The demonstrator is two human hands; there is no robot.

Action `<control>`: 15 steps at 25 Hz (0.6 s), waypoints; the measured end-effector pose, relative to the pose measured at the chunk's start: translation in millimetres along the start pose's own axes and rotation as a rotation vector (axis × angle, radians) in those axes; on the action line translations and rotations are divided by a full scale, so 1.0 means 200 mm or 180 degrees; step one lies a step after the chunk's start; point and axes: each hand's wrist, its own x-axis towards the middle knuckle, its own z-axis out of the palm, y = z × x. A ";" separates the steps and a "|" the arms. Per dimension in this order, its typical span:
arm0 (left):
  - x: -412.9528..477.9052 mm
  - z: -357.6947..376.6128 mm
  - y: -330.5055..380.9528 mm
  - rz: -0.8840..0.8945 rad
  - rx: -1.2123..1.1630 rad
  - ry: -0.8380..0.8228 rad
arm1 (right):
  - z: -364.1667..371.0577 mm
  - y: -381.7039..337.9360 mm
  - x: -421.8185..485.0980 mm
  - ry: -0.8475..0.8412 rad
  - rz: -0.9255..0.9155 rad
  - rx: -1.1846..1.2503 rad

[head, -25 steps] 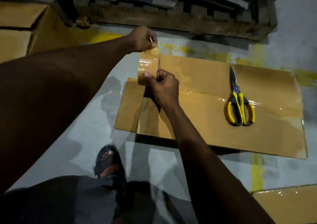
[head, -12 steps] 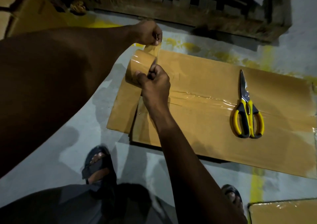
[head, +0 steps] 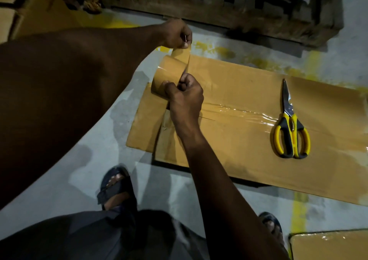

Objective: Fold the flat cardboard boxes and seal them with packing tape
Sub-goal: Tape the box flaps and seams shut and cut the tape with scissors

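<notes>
left hand (head: 177,33) pinching tape end (head: 182,55) | right hand (head: 185,98) gripping tape roll (head: 167,74) | risk: slack lets the strip stick to itself, tbh

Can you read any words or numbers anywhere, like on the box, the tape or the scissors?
No text can be read.
The cardboard box is plain.
The tape roll shows no print.
The scissors have a small mark on the handle, too small to read.
</notes>
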 end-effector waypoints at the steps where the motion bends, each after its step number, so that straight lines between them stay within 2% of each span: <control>1: 0.00 0.01 0.00 -0.0016 0.0054 -0.0008 | 0.00 0.00 0.00 -0.0005 0.0003 -0.0002; 5: 0.01 0.04 0.06 -0.0061 0.0517 -0.0161 | 0.00 0.01 0.01 -0.0077 0.0022 0.0058; 8: 0.01 0.03 0.06 -0.0295 0.0929 -0.0228 | 0.01 0.02 0.00 -0.0125 0.0043 0.0053; 11: 0.00 0.01 0.07 -0.0060 0.0314 0.0045 | 0.00 0.04 0.00 -0.0111 0.0067 0.0107; 13: -0.03 0.02 0.09 -0.0147 -0.0218 0.0013 | 0.00 0.05 0.00 -0.0120 0.0045 0.0129; 15: -0.05 0.05 0.08 -0.0308 -0.0310 -0.0049 | 0.00 0.06 -0.01 -0.0133 0.0055 0.0098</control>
